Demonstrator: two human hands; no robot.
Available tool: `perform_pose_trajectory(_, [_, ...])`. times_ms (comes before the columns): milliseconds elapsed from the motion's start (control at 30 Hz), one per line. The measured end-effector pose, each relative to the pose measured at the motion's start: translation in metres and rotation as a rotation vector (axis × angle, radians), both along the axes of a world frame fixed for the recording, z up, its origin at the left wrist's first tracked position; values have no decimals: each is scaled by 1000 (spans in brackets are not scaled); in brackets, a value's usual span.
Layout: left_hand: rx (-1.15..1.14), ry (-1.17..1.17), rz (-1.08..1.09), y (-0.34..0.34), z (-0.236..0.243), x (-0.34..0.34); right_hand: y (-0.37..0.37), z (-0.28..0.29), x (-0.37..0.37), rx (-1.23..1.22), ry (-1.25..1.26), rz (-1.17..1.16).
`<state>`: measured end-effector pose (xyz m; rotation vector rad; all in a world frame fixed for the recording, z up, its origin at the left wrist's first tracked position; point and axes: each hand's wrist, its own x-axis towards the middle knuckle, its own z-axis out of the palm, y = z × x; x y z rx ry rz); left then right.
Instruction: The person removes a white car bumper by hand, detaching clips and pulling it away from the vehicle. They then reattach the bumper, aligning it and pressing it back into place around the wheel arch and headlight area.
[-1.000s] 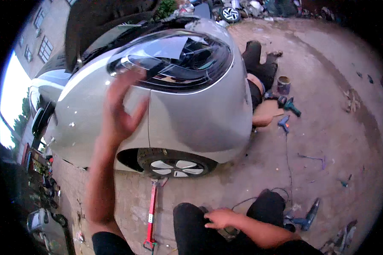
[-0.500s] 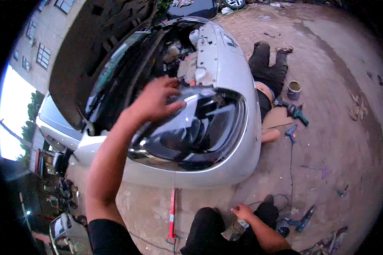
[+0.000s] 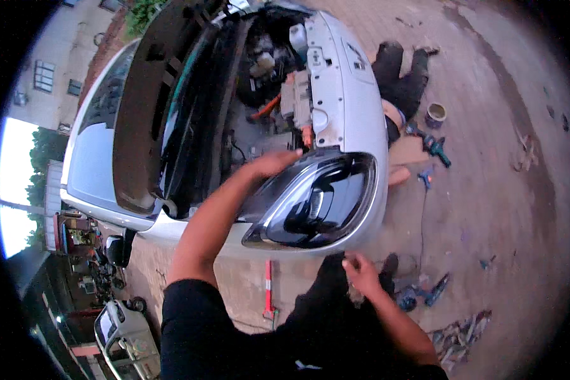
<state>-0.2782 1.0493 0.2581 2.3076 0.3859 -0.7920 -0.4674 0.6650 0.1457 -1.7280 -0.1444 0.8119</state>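
Observation:
A clear-lensed headlight [image 3: 326, 206] sits at the front corner of a white car [image 3: 354, 107]. My left hand [image 3: 277, 163] reaches over the headlight's rear edge to the side of the engine bay [image 3: 253, 133]. Its fingers are partly hidden there, close to an orange connector [image 3: 307, 136], and whether they grip anything does not show. Low beside my knee, my right hand [image 3: 363, 275] is closed, its thumb and fingers drawn together; anything between them is too small to make out. The raised hood [image 3: 139, 126] stands on the far left of the engine bay.
A person in dark trousers [image 3: 402, 82] lies on the paving by the bumper. Near them are a bucket [image 3: 436, 115], a green cordless drill [image 3: 436, 151] and a blue corded tool [image 3: 426, 177]. A red bar [image 3: 268, 285] lies below the car; another power tool [image 3: 436, 290] lies right.
My left hand has moved from above the headlight to its rear edge by the engine bay. My right hand has risen slightly. The view has shifted, showing more of the engine bay and my torso.

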Motion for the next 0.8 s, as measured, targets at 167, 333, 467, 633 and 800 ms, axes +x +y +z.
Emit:
perform_pose_trajectory(167, [-172, 47, 101, 9, -27, 17, 56, 46, 22, 140, -92, -349])
perform_pose_trajectory(333, [42, -3, -90, 22, -48, 21, 86, 36, 26, 94, 15, -534])
perform_pose_trajectory(467, [10, 11, -78, 13, -37, 16, 84, 35, 32, -107, -38, -474])
perform_pose_trajectory(633, [129, -291, -508, 27, -43, 6, 100, 22, 23, -41, -37, -593])
perform_pose_trajectory(800, [201, -228, -583, 21, -32, 10, 103, 39, 23, -119, -72, -619])
